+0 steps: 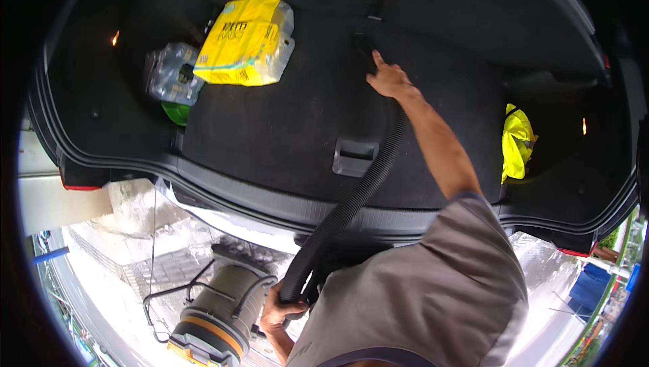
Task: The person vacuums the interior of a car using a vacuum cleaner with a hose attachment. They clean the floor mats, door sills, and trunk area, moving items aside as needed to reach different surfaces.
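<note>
My right hand (391,79) is stretched far into a car's boot, around the front end of a black corrugated vacuum hose (372,174). Its index finger points forward along a dark nozzle (362,43), which is hard to make out against the black boot floor (263,133). Down by my body, my left hand (278,310) grips the lower part of the same hose. Between the hands the hose curves over the boot sill (233,184), passing just right of a recessed floor handle (355,157).
A yellow plastic-wrapped pack (243,42) lies on the floor's left side. Beside it are a clear plastic pack (175,75) and a green item (176,113). Yellow high-visibility fabric (517,144) fills part of the right recess. A canister vacuum cleaner (218,311) stands behind the bumper.
</note>
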`<action>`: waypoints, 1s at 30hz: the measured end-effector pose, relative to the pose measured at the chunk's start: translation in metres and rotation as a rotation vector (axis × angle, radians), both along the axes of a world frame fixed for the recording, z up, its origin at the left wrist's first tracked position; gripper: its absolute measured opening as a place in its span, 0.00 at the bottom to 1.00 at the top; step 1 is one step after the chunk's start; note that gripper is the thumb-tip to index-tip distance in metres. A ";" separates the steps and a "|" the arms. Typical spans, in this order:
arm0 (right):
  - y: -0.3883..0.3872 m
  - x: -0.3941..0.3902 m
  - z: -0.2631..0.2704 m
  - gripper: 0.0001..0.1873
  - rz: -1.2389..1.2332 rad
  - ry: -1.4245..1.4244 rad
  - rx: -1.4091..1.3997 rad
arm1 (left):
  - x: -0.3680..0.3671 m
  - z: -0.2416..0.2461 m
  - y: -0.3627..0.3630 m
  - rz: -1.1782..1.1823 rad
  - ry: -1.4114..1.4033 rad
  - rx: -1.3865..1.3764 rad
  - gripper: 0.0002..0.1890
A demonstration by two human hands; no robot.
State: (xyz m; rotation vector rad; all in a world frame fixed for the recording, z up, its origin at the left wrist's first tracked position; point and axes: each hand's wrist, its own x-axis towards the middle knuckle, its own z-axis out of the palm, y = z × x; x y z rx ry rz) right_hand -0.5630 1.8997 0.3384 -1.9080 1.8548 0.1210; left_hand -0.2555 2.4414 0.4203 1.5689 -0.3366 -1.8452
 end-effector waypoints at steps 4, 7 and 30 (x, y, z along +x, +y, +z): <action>0.091 -0.075 0.066 0.46 0.292 0.043 0.131 | 0.019 0.008 0.020 -0.168 0.169 -0.050 0.46; 0.157 -0.141 0.084 0.44 0.293 0.050 0.186 | 0.016 0.011 0.012 -0.325 0.229 -0.025 0.46; 0.343 -0.118 0.005 0.35 -0.200 0.088 -0.126 | 0.005 0.020 0.003 -0.756 0.001 -0.191 0.40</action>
